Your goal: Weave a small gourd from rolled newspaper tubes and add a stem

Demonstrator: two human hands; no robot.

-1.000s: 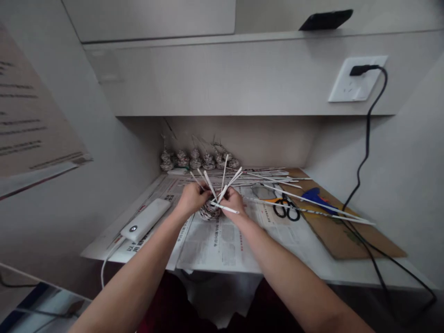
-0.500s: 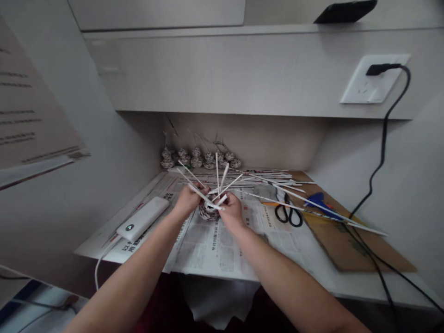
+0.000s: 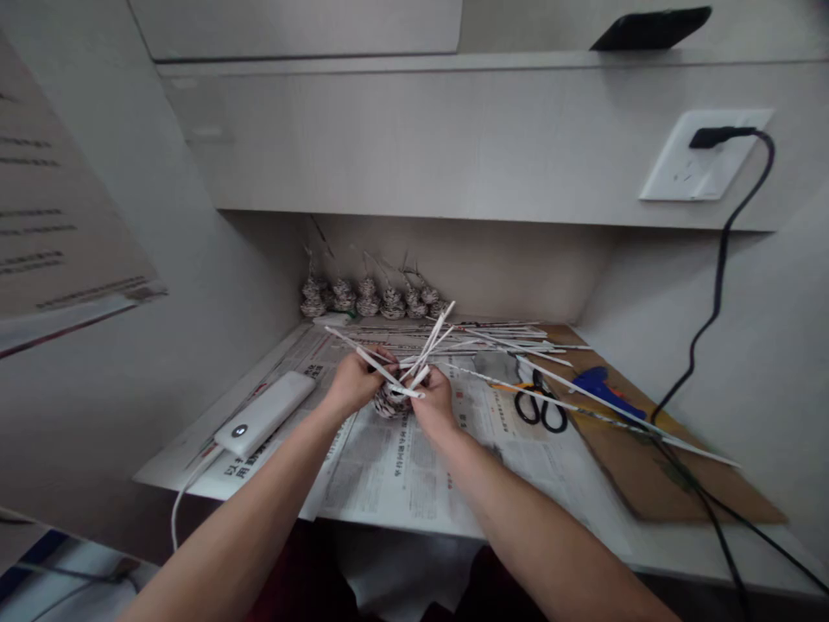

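Between my hands, low over the newspaper, is a small round piece woven from rolled paper strips (image 3: 390, 403). White paper sticks (image 3: 429, 347) stand up and cross out of its top. My left hand (image 3: 355, 378) is closed at the left side of the weave, its fingers pinching around the sticks there. On the other side my right hand (image 3: 435, 399) is closed on the woven piece, with the thumb near the stick ends. The undersides of both hands' fingers are partly hidden by the piece.
Several woven gourds (image 3: 368, 298) line the back wall. Loose paper sticks (image 3: 505, 333) lie behind my hands; black scissors (image 3: 541, 406) and a blue glue gun (image 3: 605, 390) are to the right, by a cardboard sheet (image 3: 641, 466). A white power bank (image 3: 265, 415) lies left on newspaper (image 3: 369, 484).
The upright sticks have shifted: they now lean right and bunch together, where they were spread apart before. Both hands stay at the woven piece. The camera view has tilted slightly.
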